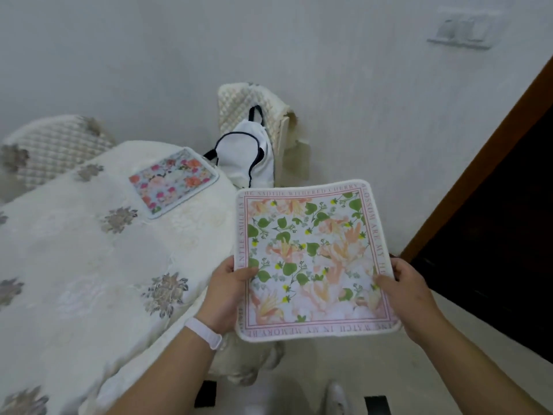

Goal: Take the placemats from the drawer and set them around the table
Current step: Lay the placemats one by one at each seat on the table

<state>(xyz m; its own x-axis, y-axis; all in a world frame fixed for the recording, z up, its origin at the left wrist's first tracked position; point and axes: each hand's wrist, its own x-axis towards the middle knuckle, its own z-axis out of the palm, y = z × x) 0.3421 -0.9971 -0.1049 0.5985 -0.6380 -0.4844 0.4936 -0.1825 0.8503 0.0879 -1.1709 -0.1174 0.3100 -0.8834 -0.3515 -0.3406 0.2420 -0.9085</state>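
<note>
I hold a square placemat (311, 259) with peach flowers, green leaves and a pink lettered border, flat in the air to the right of the table. My left hand (227, 292) grips its left edge, thumb on top. Its right edge is gripped by my right hand (404, 292) in the same way. A second placemat (173, 181), blue with pink and orange flowers, lies on the table (74, 250) near its far right edge. The table wears a white cloth with grey flower motifs.
A quilted chair (248, 109) stands beyond the table's right end with a white bag (248, 157) on it. Another quilted chair (51, 148) is at the far left. A dark wooden door frame (478, 163) runs along the right. The white wall is close behind.
</note>
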